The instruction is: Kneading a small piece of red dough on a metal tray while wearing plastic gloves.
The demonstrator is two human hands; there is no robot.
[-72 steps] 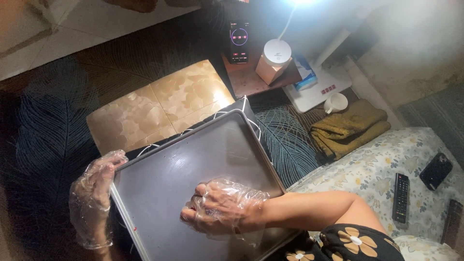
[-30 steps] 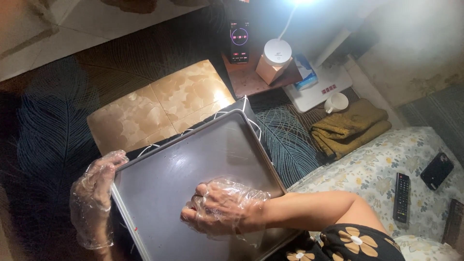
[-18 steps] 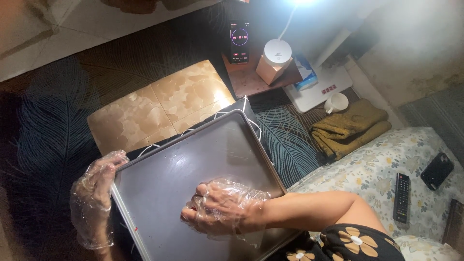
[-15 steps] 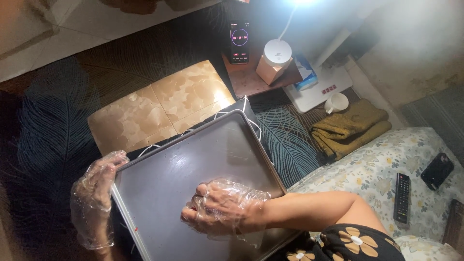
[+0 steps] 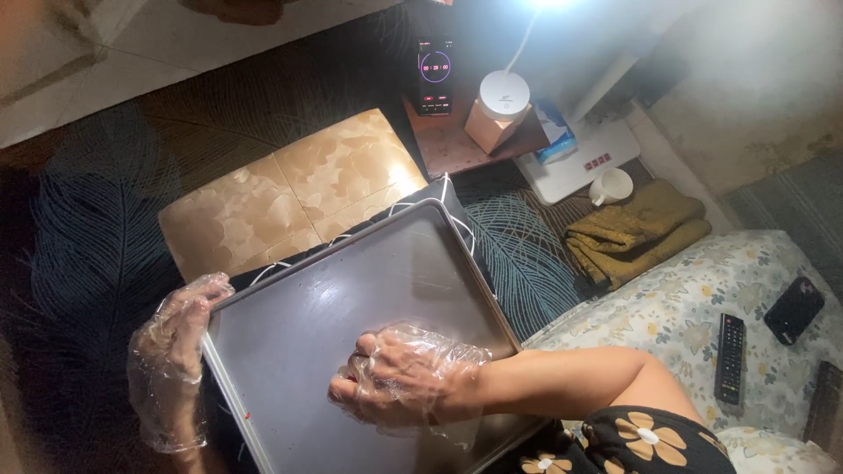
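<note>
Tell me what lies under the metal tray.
Under the metal tray a dark cushion with white cord shows at the far edge, a tan cushion behind it. The rest is covered.

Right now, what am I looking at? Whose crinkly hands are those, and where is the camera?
The camera sits on a person's head and looks down, so you see that person's own two hands. They look crinkly because each wears a thin clear plastic glove.

The left hand has a grip on the left edge of a big grey metal tray. The right hand presses down on the middle of the tray, fingers curled. Whether anything is under it, I cannot tell.

Behind the tray lies a shiny gold cushion. Farther back a phone stands by a white lamp, with a white cup and a folded brownish towel nearby. On the right, a black remote control lies on a flowery bedsheet.
</note>
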